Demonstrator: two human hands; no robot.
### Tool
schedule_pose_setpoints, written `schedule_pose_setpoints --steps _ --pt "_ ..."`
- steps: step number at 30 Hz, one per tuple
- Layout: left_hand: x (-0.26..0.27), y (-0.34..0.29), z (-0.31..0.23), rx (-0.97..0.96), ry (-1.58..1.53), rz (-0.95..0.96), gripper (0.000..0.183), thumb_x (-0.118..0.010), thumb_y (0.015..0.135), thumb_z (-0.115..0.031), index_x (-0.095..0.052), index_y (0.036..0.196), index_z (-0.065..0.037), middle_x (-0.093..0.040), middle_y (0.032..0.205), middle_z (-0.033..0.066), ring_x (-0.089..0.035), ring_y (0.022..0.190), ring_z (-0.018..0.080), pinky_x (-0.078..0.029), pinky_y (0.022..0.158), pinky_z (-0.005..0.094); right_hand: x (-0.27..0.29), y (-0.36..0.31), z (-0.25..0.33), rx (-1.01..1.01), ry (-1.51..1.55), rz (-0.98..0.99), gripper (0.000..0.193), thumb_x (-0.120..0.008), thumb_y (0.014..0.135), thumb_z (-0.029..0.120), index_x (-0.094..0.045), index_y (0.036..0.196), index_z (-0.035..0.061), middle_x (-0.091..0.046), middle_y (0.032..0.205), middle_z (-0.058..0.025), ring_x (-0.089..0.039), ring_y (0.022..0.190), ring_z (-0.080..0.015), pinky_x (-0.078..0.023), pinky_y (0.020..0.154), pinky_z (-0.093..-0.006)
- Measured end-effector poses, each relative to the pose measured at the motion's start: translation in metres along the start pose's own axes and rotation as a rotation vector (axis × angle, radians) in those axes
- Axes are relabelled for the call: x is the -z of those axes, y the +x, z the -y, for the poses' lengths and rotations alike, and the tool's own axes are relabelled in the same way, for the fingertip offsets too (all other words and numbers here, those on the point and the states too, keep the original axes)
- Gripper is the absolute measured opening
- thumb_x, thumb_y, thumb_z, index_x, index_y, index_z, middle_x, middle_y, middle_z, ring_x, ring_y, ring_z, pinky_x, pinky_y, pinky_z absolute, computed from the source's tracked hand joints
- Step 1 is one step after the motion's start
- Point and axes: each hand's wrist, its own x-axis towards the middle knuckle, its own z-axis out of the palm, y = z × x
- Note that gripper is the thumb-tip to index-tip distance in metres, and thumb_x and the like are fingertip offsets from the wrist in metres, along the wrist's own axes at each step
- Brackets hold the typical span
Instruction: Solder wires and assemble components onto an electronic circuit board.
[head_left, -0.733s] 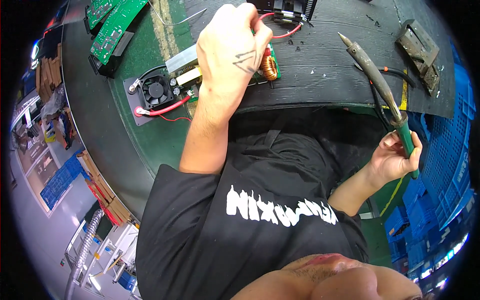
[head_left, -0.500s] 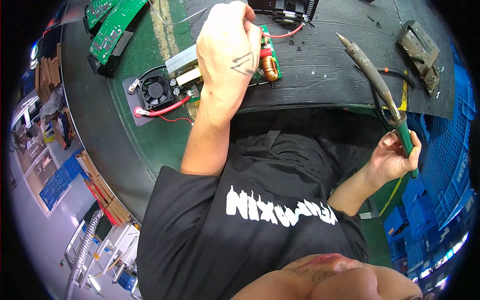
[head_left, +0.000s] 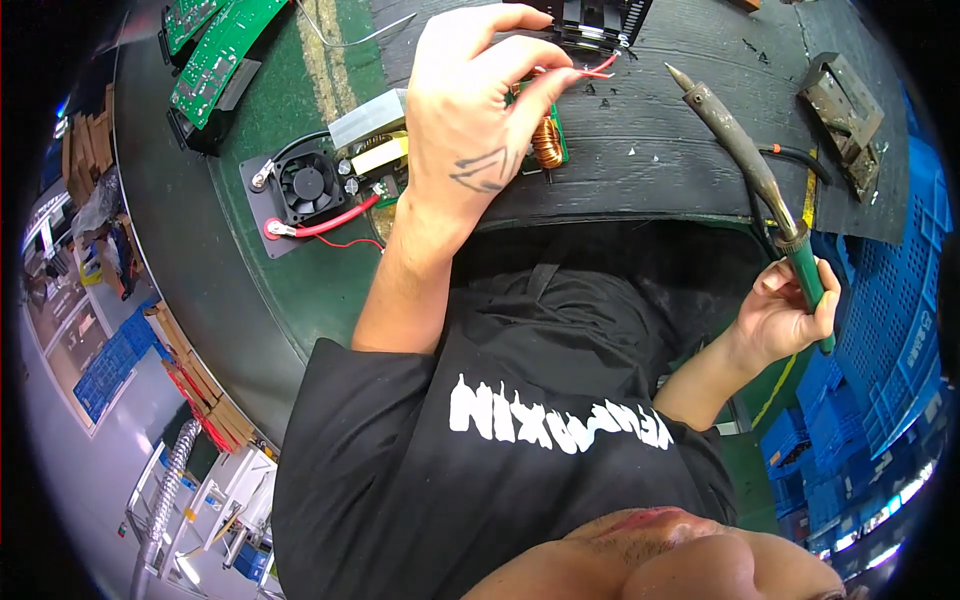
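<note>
Left hand (head_left: 470,125) has opened partway, thumb and forefinger pinching red wire (head_left: 598,74).

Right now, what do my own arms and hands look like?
Your left hand is ungloved, with dark, angular lines drawn across its back. Your right hand is ungloved too; no marking shows on its visible side. Black short sleeves leave both forearms bare.

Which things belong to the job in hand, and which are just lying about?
In use:
soldering iron, in right hand
red wire, apparently pinched by left hand
circuit assembly with fan

Apparently lying about:
green boards, upper left
blue crates, right
</note>
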Motion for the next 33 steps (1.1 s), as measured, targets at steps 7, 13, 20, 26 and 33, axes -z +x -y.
schedule_pose_setpoints --steps 7,13,20,26,33 --pt "-0.034 0.018 0.035 -0.712 0.103 -0.372 0.025 -0.079 0.070 0.002 -0.067 0.092 0.000 -0.064 0.129 0.0206 -0.061 0.109 0.0400 -0.051 0.096 0.0440 -0.001 0.000 0.000 -0.012 -0.004 -0.030 0.050 -0.054 0.094 0.044 -0.068 0.111 -0.0008 -0.071 0.079 -0.0192 -0.064 0.057 -0.0212 -0.050 0.048 -0.0259" --pt "-0.024 0.013 0.022 -0.492 0.086 -0.135 0.023 -0.076 0.075 0.005 -0.065 0.094 0.003 -0.067 0.120 0.0215 -0.062 0.115 0.0412 -0.051 0.097 0.0452 -0.004 0.001 -0.001 -0.022 0.024 0.011 0.050 -0.054 0.094 0.043 -0.068 0.112 -0.0009 -0.071 0.081 -0.0195 -0.065 0.058 -0.0215 -0.050 0.047 -0.0263" --pt "-0.030 -0.016 -0.013 -0.058 -0.002 -0.095 0.020 -0.074 0.081 0.001 -0.064 0.098 0.001 -0.066 0.118 0.0127 -0.063 0.103 0.0326 -0.052 0.092 0.0399 -0.005 0.001 0.004 -0.023 0.028 0.047 0.048 -0.053 0.095 0.042 -0.068 0.112 -0.0006 -0.071 0.084 -0.0200 -0.065 0.059 -0.0217 -0.050 0.047 -0.0261" --pt "-0.033 -0.016 -0.013 -0.068 0.029 -0.125 0.022 -0.075 0.081 0.000 -0.066 0.101 0.000 -0.064 0.117 0.0121 -0.063 0.106 0.0325 -0.052 0.092 0.0394 -0.006 -0.002 -0.001 -0.038 0.044 0.079 0.048 -0.054 0.096 0.042 -0.068 0.112 -0.0004 -0.072 0.089 -0.0206 -0.065 0.059 -0.0215 -0.051 0.047 -0.0267" --pt "-0.037 -0.016 -0.011 -0.070 0.045 -0.128 0.024 -0.075 0.081 0.000 -0.066 0.103 0.001 -0.064 0.116 0.0122 -0.062 0.107 0.0329 -0.052 0.093 0.0396 -0.009 0.001 -0.002 -0.023 0.056 0.114 0.048 -0.054 0.096 0.043 -0.068 0.111 -0.0002 -0.072 0.095 -0.0210 -0.066 0.060 -0.0218 -0.052 0.047 -0.0270"
